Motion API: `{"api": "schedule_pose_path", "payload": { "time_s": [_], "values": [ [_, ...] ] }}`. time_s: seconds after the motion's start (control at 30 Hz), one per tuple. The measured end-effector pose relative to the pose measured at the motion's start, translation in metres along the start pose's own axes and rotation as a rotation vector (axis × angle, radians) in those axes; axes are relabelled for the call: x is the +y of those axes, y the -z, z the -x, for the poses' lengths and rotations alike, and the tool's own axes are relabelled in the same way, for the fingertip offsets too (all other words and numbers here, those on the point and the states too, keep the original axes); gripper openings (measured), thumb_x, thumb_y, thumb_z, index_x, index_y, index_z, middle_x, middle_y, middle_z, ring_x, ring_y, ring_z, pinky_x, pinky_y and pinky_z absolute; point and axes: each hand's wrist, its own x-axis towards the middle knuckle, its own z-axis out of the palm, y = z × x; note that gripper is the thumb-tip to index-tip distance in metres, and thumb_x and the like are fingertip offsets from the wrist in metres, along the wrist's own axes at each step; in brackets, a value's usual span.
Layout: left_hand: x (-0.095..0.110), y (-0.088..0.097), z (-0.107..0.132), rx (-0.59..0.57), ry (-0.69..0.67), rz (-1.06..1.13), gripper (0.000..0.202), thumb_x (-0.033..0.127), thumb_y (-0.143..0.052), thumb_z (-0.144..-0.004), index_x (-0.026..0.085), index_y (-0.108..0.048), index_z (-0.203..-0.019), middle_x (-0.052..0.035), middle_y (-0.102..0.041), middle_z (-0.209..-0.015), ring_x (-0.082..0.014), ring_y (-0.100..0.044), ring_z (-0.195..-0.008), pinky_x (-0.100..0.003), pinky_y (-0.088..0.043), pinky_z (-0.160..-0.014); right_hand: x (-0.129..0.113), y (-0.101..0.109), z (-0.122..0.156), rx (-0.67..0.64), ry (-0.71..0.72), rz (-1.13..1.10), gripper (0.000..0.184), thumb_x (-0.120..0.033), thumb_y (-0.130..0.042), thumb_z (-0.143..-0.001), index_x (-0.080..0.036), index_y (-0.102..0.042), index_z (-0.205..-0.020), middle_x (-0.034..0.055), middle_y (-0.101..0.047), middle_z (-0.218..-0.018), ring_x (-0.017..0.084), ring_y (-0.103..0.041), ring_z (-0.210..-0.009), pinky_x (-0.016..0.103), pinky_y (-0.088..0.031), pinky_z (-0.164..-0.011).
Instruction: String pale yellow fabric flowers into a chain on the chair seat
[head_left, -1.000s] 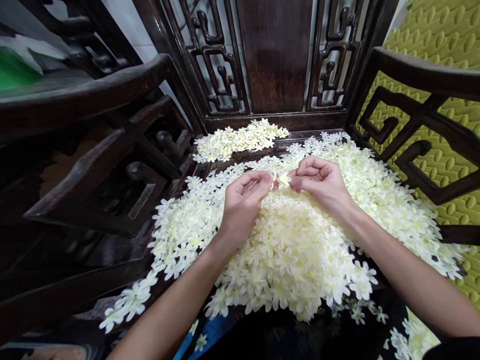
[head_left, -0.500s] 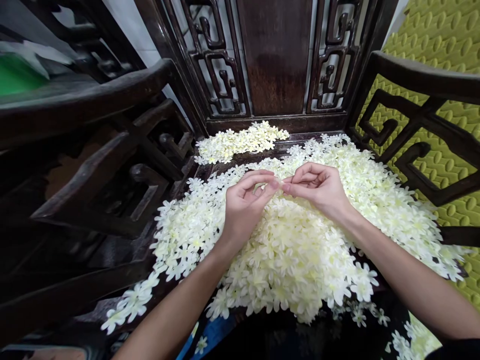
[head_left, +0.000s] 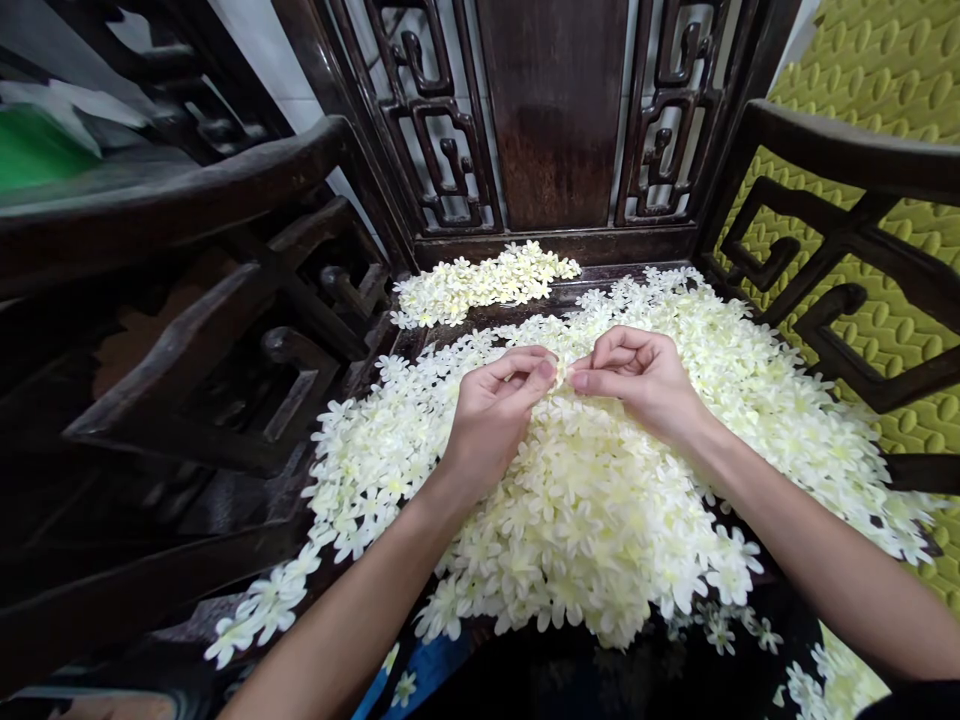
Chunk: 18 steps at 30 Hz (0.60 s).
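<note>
A big heap of pale cream fabric flowers (head_left: 592, 500) covers the seat of a dark carved wooden chair (head_left: 555, 120). Over the heap's middle, my left hand (head_left: 491, 415) and my right hand (head_left: 645, 380) meet fingertip to fingertip. Both pinch one small cream flower (head_left: 561, 370) between thumbs and forefingers, and it is mostly hidden by the fingers. A smaller, flatter pile of the same flowers (head_left: 484, 282) lies apart at the back left of the seat.
Dark wooden armrests flank the seat, the left one (head_left: 202, 300) and the right one (head_left: 847, 250). A yellow-green textured mat (head_left: 885, 60) lies beyond the right arm. Loose flowers (head_left: 259, 605) trail off the front left edge. Something green (head_left: 34, 145) sits far left.
The flower that showed plainly between my fingertips a second ago is now nearly covered by them. Both hands have shifted slightly lower and closer together.
</note>
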Motion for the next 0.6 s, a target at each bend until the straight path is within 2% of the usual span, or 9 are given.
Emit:
{"api": "schedule_pose_path", "payload": {
  "time_s": [0.17,0.27,0.37,0.47,0.6],
  "values": [
    [0.000,-0.002,0.000,-0.001,0.018,-0.006,0.012,0.027,-0.079,-0.079,0.019,-0.073,-0.072,-0.0052,-0.064,-0.107,-0.0158,-0.062,-0.096,-0.028,-0.051,-0.084,0.000,-0.002,-0.001,0.037,-0.082,-0.097,0.028,-0.007,-0.086,-0.062,-0.018,-0.062,-0.070,-0.0006,-0.078,-0.076,0.010,-0.070,-0.064,0.022,-0.056,-0.066],
    [0.001,0.001,-0.001,0.006,0.054,0.004,0.015,0.030,-0.080,-0.079,0.018,-0.073,-0.073,-0.0059,-0.065,-0.109,-0.0143,-0.062,-0.091,-0.025,-0.051,-0.079,-0.003,0.001,-0.002,0.036,-0.084,-0.118,0.025,-0.004,-0.080,-0.063,-0.019,-0.062,-0.072,-0.0032,-0.074,-0.072,0.009,-0.063,-0.059,0.021,-0.051,-0.060],
    [0.003,0.005,-0.003,0.020,0.071,0.001,0.015,0.033,-0.078,-0.082,0.019,-0.075,-0.081,-0.0065,-0.066,-0.105,-0.0134,-0.062,-0.090,-0.024,-0.052,-0.078,-0.008,0.006,-0.004,0.023,-0.011,-0.110,0.023,-0.001,-0.070,-0.063,-0.020,-0.065,-0.075,-0.0039,-0.068,-0.067,0.010,-0.058,-0.062,0.021,-0.045,-0.056],
    [0.006,0.006,-0.003,0.035,0.028,-0.010,0.012,0.032,-0.077,-0.083,0.020,-0.077,-0.085,-0.0059,-0.067,-0.105,-0.0135,-0.062,-0.093,-0.024,-0.052,-0.082,-0.010,0.009,-0.005,0.009,0.064,-0.049,0.020,-0.003,-0.063,-0.065,-0.019,-0.069,-0.076,-0.0022,-0.064,-0.069,0.011,-0.056,-0.066,0.023,-0.046,-0.059],
    [0.006,0.000,0.000,0.082,-0.056,-0.091,0.011,0.030,-0.079,-0.080,0.020,-0.077,-0.079,-0.0065,-0.067,-0.110,-0.0167,-0.064,-0.096,-0.027,-0.053,-0.081,-0.007,0.006,-0.003,0.018,0.157,0.109,0.013,-0.008,-0.074,-0.071,-0.018,-0.072,-0.079,-0.0012,-0.067,-0.077,0.011,-0.061,-0.072,0.025,-0.052,-0.070]
  ]
}}
